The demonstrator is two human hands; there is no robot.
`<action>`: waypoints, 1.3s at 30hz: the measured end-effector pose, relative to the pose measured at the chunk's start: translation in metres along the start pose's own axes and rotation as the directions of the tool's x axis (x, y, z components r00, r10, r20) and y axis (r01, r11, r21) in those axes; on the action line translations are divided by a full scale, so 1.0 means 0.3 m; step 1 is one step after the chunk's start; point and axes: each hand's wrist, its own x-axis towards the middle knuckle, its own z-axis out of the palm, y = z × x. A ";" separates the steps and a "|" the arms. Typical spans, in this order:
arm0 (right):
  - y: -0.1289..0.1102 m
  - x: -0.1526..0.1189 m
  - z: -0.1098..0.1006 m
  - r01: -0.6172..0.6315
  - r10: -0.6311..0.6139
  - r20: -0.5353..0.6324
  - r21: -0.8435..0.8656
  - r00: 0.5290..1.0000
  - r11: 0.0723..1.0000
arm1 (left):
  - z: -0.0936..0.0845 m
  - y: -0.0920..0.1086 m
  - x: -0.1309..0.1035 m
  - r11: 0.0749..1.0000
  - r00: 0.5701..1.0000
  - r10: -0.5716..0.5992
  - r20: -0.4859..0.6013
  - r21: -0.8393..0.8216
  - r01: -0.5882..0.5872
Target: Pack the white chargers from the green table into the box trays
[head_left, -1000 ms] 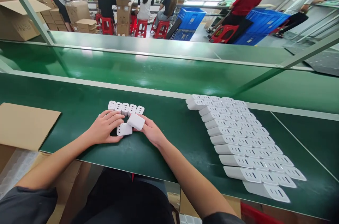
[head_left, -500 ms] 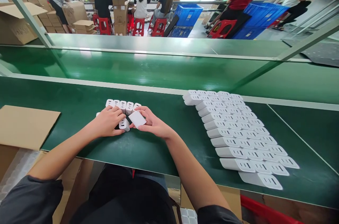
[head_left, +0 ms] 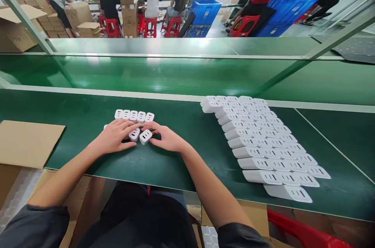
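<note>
On the green table, a back row of white USB chargers (head_left: 133, 116) stands upright with their two-slot ends up. My left hand (head_left: 114, 135) lies over the front row, its fingers stretched out and its thumb apart, covering most of those chargers. One front charger (head_left: 134, 135) shows beside its fingertips. My right hand (head_left: 164, 136) has its thumb and fingers around another white USB charger (head_left: 145, 137), which stands tilted at the row's right end, slots up.
To the right, a large block of white chargers (head_left: 260, 142) fills several slanting rows. A cardboard sheet (head_left: 29, 142) lies at the left edge. Behind the table runs a green belt (head_left: 175, 76). Across the room are several people, red stools (head_left: 150, 28) and blue crates (head_left: 205, 11).
My right hand has turned its charger from lying with a plain side up to slots up, and set it against the front row's end. My left hand has shifted slightly left.
</note>
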 end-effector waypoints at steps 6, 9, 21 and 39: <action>-0.016 -0.004 0.022 0.044 -0.049 -0.056 -0.086 0.997 0.995 | 0.006 -0.063 -0.095 0.990 0.982 -0.143 -0.127 -0.015 0.142; -0.032 -0.005 0.059 0.156 -0.187 -0.109 -0.246 0.976 0.957 | 0.061 -0.091 -0.110 0.992 0.983 -0.124 -0.134 -0.008 0.124; 0.050 0.072 0.141 -0.002 -0.221 -0.214 -0.722 0.952 0.692 | 0.123 -0.163 -0.002 0.984 0.966 0.102 -0.239 0.168 -0.062; -0.090 0.311 -0.043 0.054 -0.223 -0.123 -0.756 0.967 0.653 | 0.004 -0.404 0.108 0.997 0.954 0.003 -0.299 0.068 0.019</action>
